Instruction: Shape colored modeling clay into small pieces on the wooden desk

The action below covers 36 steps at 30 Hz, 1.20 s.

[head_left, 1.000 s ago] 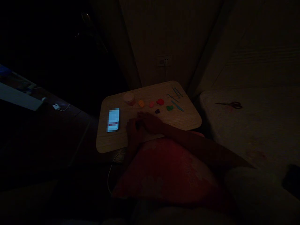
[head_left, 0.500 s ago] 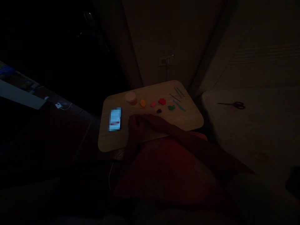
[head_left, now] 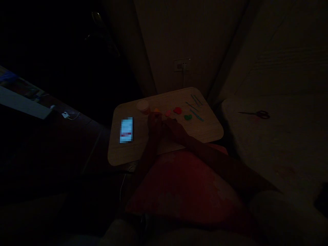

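In dim light my left hand (head_left: 154, 125) is over the wooden table, its fingers curled beside the orange clay lump (head_left: 156, 110), which it partly covers. Something dark shows at its fingertips, too dim to name. My right hand (head_left: 177, 131) is just right of it, fingers bent and drawn together; what they hold, if anything, is hidden. A dark purple lump (head_left: 175, 120) peeks out beyond the right hand's knuckles. Near it lie a pink lump (head_left: 167, 113), a red lump (head_left: 177, 110) and a green lump (head_left: 188, 117). A lidded tub (head_left: 142, 106) stands behind my left hand.
A lit phone (head_left: 126, 130) lies at the left of the small table (head_left: 120, 155). Several thin blue-green sticks (head_left: 196, 115) lie at its far right. Scissors (head_left: 256, 114) rest on a pale surface to the right. A wall socket (head_left: 182, 65) holds a plug with a cable.
My hands were together near the table's front; they have moved apart. The left has gone forward and right to the orange lump, the right slightly rightward, covering part of the purple lump.
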Motion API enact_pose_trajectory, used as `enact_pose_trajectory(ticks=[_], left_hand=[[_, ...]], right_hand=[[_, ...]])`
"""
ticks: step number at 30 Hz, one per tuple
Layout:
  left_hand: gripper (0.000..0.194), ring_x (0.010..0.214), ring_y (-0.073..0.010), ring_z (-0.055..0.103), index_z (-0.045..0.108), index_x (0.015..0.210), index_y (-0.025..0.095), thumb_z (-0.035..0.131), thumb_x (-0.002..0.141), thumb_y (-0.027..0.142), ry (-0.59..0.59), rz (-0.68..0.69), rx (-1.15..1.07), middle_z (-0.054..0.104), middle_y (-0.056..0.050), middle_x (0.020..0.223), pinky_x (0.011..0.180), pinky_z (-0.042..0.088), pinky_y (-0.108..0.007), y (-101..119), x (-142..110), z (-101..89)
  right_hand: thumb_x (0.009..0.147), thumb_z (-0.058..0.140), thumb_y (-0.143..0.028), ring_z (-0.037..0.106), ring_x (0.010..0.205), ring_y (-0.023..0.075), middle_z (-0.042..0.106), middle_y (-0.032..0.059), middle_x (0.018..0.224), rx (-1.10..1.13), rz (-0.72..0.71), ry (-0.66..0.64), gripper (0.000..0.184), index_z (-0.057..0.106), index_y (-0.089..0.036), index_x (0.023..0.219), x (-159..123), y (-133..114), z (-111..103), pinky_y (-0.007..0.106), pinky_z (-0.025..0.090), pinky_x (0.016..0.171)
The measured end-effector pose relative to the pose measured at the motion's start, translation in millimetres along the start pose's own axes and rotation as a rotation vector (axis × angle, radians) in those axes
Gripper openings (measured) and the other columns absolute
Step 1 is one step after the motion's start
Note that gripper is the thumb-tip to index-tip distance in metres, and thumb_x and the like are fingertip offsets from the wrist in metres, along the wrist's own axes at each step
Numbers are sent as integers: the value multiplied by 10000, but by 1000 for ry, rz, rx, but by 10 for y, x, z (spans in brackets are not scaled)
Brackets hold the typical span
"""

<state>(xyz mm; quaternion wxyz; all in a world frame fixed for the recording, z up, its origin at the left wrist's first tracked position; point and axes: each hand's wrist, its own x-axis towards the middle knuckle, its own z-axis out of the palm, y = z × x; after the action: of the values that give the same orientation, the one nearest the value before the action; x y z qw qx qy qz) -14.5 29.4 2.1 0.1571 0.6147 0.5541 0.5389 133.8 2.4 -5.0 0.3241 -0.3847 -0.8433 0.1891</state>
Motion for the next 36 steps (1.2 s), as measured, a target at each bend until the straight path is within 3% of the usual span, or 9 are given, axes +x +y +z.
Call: enact_pose_trajectory(ticks=[4, 8, 11, 16, 21, 26, 29, 36], left_hand=[[60, 966, -215, 609, 565, 923, 225, 523, 942, 263, 8, 108, 20, 628, -55, 971, 922, 506, -356, 96, -177, -79], [226, 977, -223, 635, 584, 1115, 223, 569, 891, 244, -195, 204, -45, 662, -73, 1071, 897, 524, -358, 168, -244, -128], [300, 975, -221, 639, 603, 1171, 221, 579, 872, 232, -275, 249, -56, 671, -79, 1106, 871, 530, -350, 160, -227, -125], [235, 942, -214, 637, 658, 1103, 221, 594, 877, 226, -274, 214, 11, 689, -75, 1065, 837, 530, -345, 118, -188, -106], [130, 892, -194, 648, 670, 1020, 217, 630, 910, 272, -229, 166, -25, 701, -52, 986, 816, 526, -326, 101, -187, -104], [74, 889, -177, 649, 642, 968, 218, 637, 893, 217, -204, 151, -64, 680, -39, 964, 806, 526, -306, 98, -182, -88], [87, 889, -171, 639, 603, 952, 213, 611, 874, 176, -169, 121, -52, 663, -39, 972, 791, 520, -294, 103, -177, -71], [163, 830, -152, 599, 535, 935, 220, 637, 834, 143, -204, 98, -97, 620, -10, 919, 769, 489, -272, 61, -187, -57]], right_hand=[[1043, 268, -281, 601, 1179, 307, 641, 196, 1311, 125, -7, 74, 484, 501, -155, 1448, 17, 49, 9, 477, 484, 1032], [1041, 332, -359, 648, 1100, 306, 661, 193, 1285, 213, 96, 156, 442, 465, -159, 1413, 11, 86, -5, 468, 520, 972], [1031, 398, -405, 687, 989, 274, 701, 164, 1173, 297, 151, 227, 383, 491, -167, 1317, 0, 105, -29, 421, 556, 872], [1015, 463, -442, 689, 874, 239, 737, 105, 1023, 329, 174, 238, 305, 599, -198, 1136, 5, 110, -78, 366, 547, 795], [1004, 483, -463, 638, 735, 219, 708, 72, 869, 283, 227, 263, 345, 633, -177, 1124, 20, 120, -100, 344, 525, 727], [1038, 330, -340, 653, 974, 253, 699, 97, 1019, 246, 184, 380, 362, 649, -194, 1125, 14, 197, -155, 389, 525, 889], [992, 341, -246, 594, 1124, 287, 659, 132, 1136, 121, 174, 424, 346, 652, -194, 1134, -3, 256, -225, 437, 486, 997], [762, 555, -118, 481, 1218, 354, 567, 200, 1273, -111, 126, 218, 502, 622, -118, 1260, -17, 317, -208, 499, 412, 1067]])
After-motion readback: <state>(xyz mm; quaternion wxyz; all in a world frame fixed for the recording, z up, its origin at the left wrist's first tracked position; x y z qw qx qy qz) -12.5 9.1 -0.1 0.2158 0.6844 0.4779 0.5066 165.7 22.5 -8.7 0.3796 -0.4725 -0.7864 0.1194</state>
